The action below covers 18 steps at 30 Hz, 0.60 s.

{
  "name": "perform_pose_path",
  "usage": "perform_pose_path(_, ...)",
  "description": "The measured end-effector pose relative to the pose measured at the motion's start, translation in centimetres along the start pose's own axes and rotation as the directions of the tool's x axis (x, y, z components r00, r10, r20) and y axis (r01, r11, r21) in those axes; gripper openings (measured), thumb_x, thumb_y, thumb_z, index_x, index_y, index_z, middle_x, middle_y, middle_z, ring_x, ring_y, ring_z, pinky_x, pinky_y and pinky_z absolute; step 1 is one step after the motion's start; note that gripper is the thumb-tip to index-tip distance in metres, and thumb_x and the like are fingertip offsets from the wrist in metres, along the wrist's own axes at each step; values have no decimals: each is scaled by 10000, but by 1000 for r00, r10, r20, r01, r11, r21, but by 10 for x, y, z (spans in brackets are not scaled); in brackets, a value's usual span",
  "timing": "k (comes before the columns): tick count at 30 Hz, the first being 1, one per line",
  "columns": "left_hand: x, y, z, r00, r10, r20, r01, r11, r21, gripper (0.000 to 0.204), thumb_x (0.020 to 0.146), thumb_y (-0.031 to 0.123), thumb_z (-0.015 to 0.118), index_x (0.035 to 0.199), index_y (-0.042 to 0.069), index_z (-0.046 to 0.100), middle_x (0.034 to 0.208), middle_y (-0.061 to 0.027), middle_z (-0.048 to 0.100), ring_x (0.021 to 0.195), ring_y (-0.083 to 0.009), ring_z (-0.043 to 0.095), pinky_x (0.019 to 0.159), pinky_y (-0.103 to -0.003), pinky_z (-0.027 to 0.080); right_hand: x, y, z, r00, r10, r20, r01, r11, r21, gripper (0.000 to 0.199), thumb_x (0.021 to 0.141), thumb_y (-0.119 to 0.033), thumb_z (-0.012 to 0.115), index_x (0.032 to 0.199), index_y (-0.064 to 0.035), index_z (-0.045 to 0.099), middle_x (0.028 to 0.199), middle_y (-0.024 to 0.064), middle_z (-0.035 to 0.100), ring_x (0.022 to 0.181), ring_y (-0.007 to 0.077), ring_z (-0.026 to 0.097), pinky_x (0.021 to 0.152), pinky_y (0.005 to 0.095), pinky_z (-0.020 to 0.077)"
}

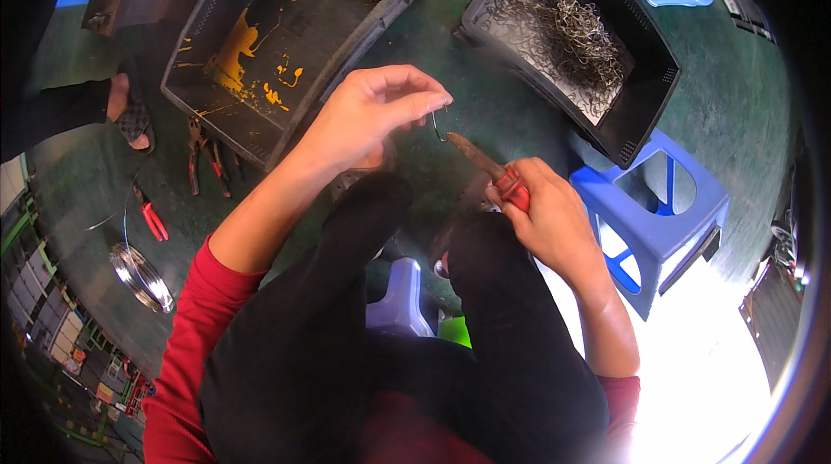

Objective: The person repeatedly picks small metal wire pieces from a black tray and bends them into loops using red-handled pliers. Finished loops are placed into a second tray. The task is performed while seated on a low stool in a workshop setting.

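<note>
My left hand [368,113] pinches the upper end of a small curved wire hook [435,124] between thumb and fingertips. From the right, my right hand [550,217] grips the red handles of a pair of pliers [479,157] with rusty brown jaws. The jaw tip is at the lower, bent end of the hook; whether it clamps the wire is too small to tell. Beyond my hands, at the right, a black crate [639,109] holds a tangled heap of bent wire hooks [589,40] on a white lining.
A black crate [346,61] with yellow paint stains stands at the far left. Left on the green floor lie more pliers [206,157], red-handled pliers [154,220] and a wire coil [143,278]. A blue stool [666,217] is at the right. Another person's foot [132,113] shows left.
</note>
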<state>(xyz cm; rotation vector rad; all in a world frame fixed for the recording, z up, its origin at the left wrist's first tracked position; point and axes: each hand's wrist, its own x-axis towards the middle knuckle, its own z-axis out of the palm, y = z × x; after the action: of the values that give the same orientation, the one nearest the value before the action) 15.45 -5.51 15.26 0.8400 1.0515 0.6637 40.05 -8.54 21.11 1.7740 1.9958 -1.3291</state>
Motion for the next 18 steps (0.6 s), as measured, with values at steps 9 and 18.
perform_pose_path(9,2,-10,-7,1000,19,-10,-20,983,-184,155,961,149,616,1039,27,671,953,-27,651,824,-89,586,762,-233,481,-2,1,-1,996,-33,-86,34,999,7,363,876,-291,699,1111,-35,594,1064,171,600,985,394,604,822,457,485)
perform_pose_path(18,-2,-4,-4,996,-65,54,71,991,-115,179,963,180,621,1049,33,675,898,-24,646,803,-87,604,719,-227,490,-1,-3,-5,999,-7,-35,7,1000,15,365,883,-291,692,1128,-38,599,1082,163,606,1017,391,598,842,448,485)
